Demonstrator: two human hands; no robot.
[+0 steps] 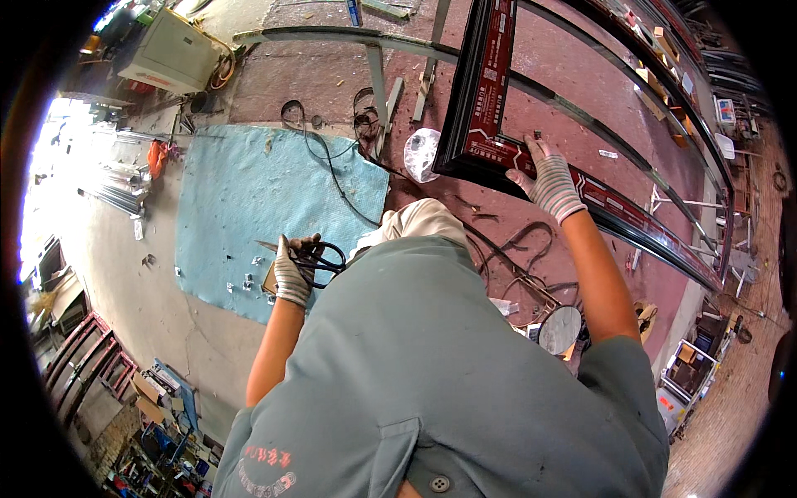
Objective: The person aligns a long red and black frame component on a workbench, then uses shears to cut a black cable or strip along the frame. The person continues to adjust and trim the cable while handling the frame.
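My left hand (290, 274), in a striped knit glove, is closed around a pair of scissors (329, 264) with large black handle loops. Their pointed blades stick out to the left, above a light blue sheet (224, 199) on the floor. A small brownish piece shows beside this hand, and I cannot tell whether it is held. My right hand (554, 184), gloved alike, lies on the corner of a dark frame (475, 124) covered with red printed film. Its thumb and fingers are stretched apart. A tiny dark bit (537, 134) sits at its fingertips.
The frame rests across long metal rails (573, 116). Black strips (332, 178) curl over the blue sheet and floor. A clear plastic bundle (422, 153) lies by the frame's corner. A round-topped stool (560, 329) stands near my right elbow. A pale cabinet (173, 54) is far left.
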